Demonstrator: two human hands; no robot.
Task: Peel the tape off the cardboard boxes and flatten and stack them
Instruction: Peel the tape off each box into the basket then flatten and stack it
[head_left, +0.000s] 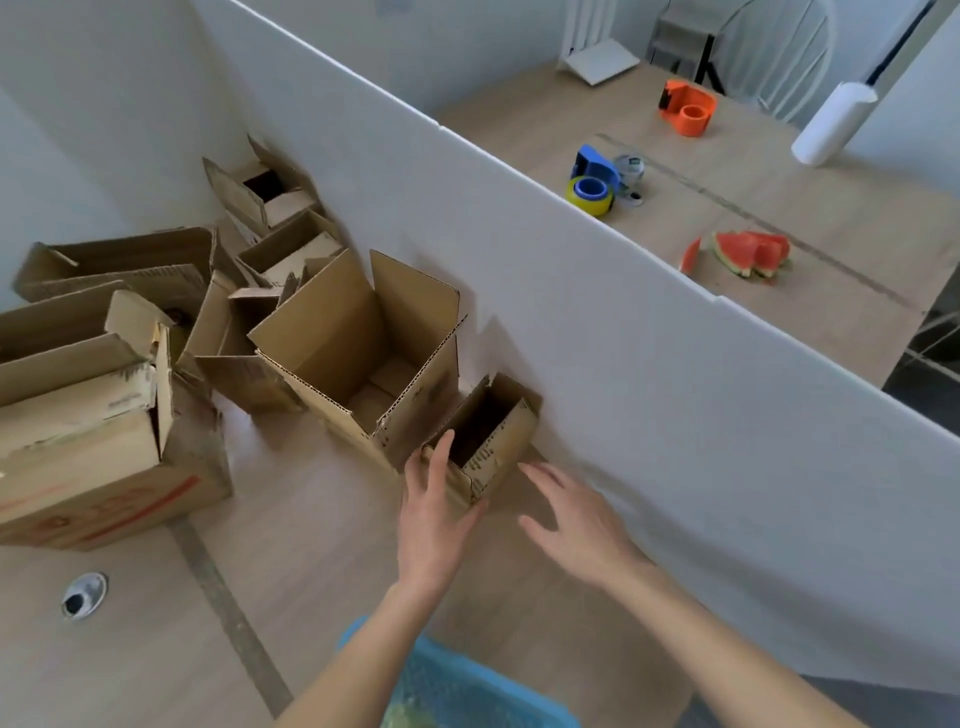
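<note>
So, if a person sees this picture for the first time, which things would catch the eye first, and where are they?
Probably the two bare hands low in the middle: the left hand touches the small open box beside the white partition, and the right hand hovers open just right of it. Next, the heap of opened cardboard boxes along the partition to the left. Beyond the partition, bright watermelon slices and an orange tape dispenser lie on a wooden table.

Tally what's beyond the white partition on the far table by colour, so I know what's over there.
Orange: 1, tape dispenser
Blue: 1, tape dispenser, holding a yellow tape roll
Clear: 1, tape roll
White: 2, paper roll, folded stand
Red: 1, pile of watermelon slices
Total: 6
</note>
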